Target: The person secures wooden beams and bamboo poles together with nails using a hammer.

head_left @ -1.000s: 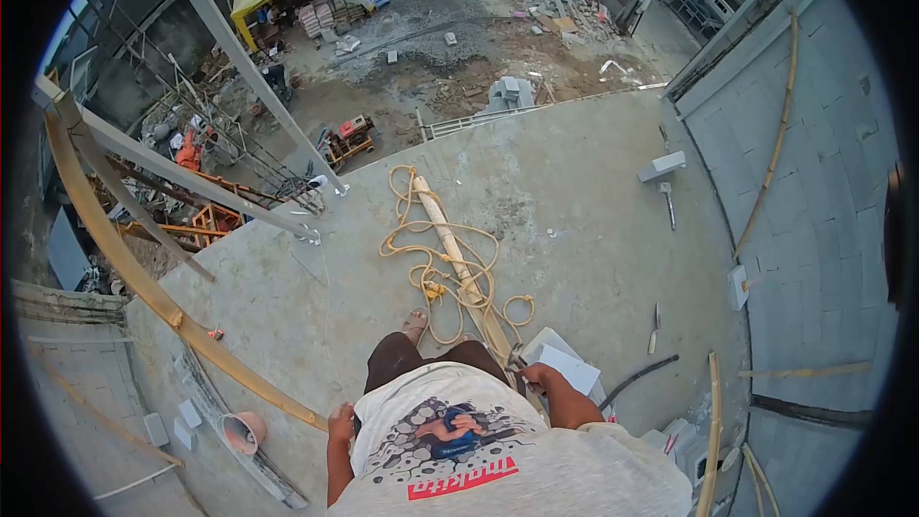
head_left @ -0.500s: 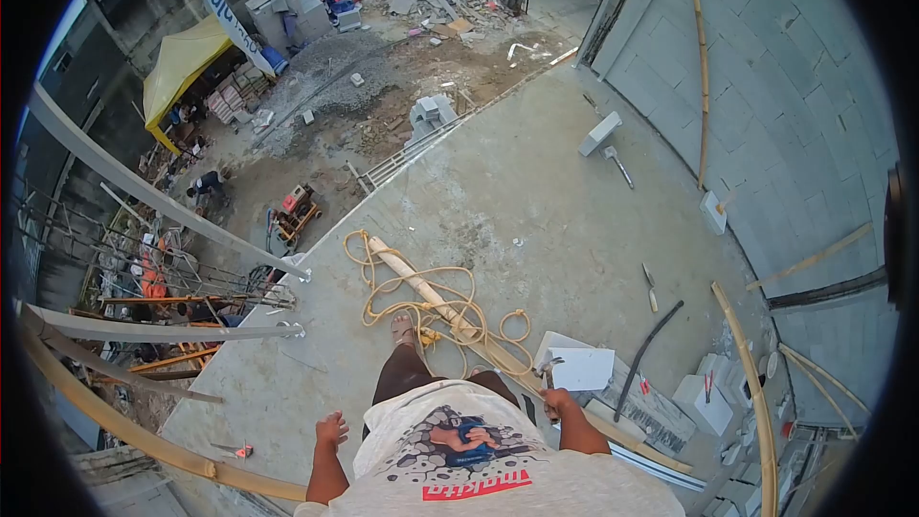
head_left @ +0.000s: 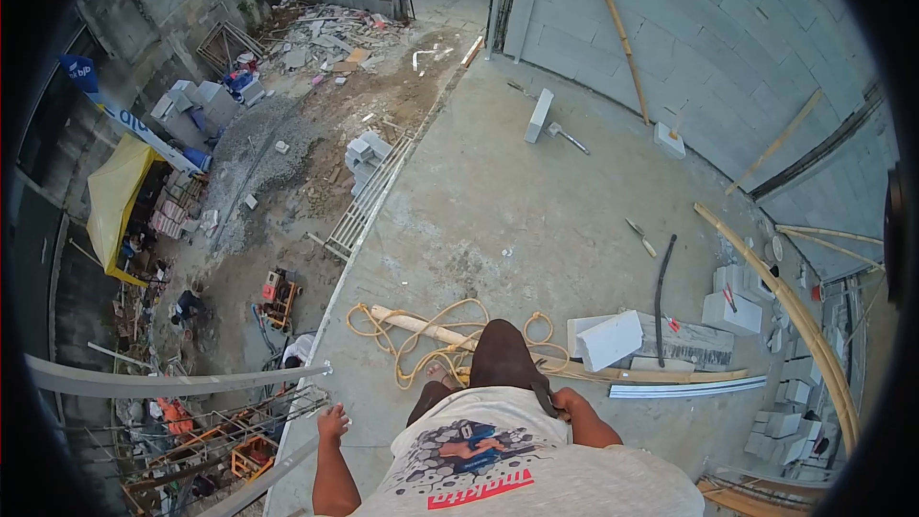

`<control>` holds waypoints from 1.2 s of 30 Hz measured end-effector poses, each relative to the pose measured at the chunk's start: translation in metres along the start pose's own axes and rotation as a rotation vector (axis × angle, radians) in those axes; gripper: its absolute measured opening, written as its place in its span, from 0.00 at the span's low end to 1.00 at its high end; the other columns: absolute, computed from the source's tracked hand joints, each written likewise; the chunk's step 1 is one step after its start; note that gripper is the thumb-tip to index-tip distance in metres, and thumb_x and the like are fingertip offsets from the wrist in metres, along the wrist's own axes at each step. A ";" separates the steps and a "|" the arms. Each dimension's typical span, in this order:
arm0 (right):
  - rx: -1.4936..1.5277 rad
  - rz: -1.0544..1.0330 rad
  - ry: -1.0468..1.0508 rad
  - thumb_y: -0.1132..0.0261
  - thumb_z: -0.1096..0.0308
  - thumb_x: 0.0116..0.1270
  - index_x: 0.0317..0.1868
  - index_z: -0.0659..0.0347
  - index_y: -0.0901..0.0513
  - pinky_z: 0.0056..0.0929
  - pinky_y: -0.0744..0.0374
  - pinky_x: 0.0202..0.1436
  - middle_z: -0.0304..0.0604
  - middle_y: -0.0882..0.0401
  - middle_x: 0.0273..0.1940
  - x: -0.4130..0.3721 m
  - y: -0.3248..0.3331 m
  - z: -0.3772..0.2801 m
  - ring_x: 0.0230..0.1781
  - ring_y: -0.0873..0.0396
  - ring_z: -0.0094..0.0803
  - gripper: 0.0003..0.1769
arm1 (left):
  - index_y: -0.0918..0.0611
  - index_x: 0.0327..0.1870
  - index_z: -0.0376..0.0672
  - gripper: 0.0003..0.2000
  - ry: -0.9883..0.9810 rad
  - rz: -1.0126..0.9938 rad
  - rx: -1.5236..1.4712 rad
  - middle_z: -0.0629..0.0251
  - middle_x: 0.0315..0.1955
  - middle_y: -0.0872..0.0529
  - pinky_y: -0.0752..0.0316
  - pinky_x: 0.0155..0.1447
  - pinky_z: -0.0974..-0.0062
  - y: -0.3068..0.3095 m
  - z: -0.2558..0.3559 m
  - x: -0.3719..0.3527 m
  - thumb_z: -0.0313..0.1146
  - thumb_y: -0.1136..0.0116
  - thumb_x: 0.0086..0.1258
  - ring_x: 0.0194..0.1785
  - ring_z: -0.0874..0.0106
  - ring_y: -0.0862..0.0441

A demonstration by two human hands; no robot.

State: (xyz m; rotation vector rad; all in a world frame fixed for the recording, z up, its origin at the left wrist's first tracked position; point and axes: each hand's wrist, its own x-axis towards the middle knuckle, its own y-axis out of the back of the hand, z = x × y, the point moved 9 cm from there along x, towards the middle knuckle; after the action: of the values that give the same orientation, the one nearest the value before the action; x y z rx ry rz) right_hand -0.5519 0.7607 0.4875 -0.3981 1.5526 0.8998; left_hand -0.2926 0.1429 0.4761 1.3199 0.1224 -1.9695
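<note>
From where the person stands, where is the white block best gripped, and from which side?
Probably by its two short ends, both hands, from the near side: the white block lies tilted on a grey slab, uncovered, just ahead of the right hand.

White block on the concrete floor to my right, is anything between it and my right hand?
Yes: a long pale wooden pole lies on the concrete floor between the right hand and the white rectangular block, along the block's near side. Nothing else visible is in that gap.
</note>
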 end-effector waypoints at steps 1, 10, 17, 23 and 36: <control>-0.177 -0.023 0.147 0.37 0.62 0.64 0.28 0.64 0.15 0.47 0.26 0.26 0.50 0.18 0.25 0.017 -0.012 -0.008 0.20 0.23 0.42 0.14 | 0.22 0.55 0.40 0.21 -0.031 0.020 -0.036 0.62 0.44 0.16 0.24 0.39 0.66 0.004 0.015 0.012 0.46 0.41 0.70 0.41 0.65 0.17; -0.115 -0.028 0.197 0.41 0.58 0.64 0.52 0.58 0.17 0.44 0.27 0.56 0.59 0.19 0.51 0.035 -0.008 -0.044 0.54 0.20 0.46 0.20 | 0.22 0.54 0.37 0.20 -0.001 -0.086 0.188 0.61 0.43 0.16 0.22 0.37 0.66 -0.102 0.098 0.022 0.44 0.41 0.70 0.39 0.67 0.16; -0.183 0.099 0.901 0.32 0.58 0.54 0.43 0.59 0.16 0.41 0.26 0.52 0.55 0.18 0.45 0.050 0.124 -0.141 0.49 0.21 0.50 0.19 | 0.22 0.56 0.41 0.18 0.094 -0.196 0.239 0.64 0.38 0.16 0.22 0.35 0.67 -0.286 0.181 0.050 0.42 0.45 0.72 0.35 0.68 0.17; 0.059 -0.162 0.095 0.33 0.55 0.64 0.25 0.62 0.16 0.40 0.28 0.24 0.44 0.21 0.20 0.173 0.260 -0.181 0.18 0.25 0.35 0.18 | 0.21 0.54 0.40 0.16 0.057 -0.371 0.113 0.65 0.39 0.14 0.25 0.33 0.72 -0.424 0.321 0.058 0.36 0.40 0.69 0.37 0.72 0.16; 0.801 0.372 0.225 0.37 0.60 0.69 0.45 0.59 0.24 0.34 0.28 0.16 0.40 0.26 0.22 0.179 0.447 -0.301 0.16 0.27 0.31 0.12 | 0.27 0.63 0.35 0.27 -0.252 -0.406 0.382 0.55 0.46 0.15 0.20 0.40 0.65 -0.647 0.588 0.097 0.43 0.39 0.68 0.42 0.62 0.14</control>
State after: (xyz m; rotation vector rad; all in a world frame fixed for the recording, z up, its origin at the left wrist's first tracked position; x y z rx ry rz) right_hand -1.1073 0.8688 0.4459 0.3888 2.0856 0.4412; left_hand -1.1613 0.2839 0.4661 1.3421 -0.1249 -2.5864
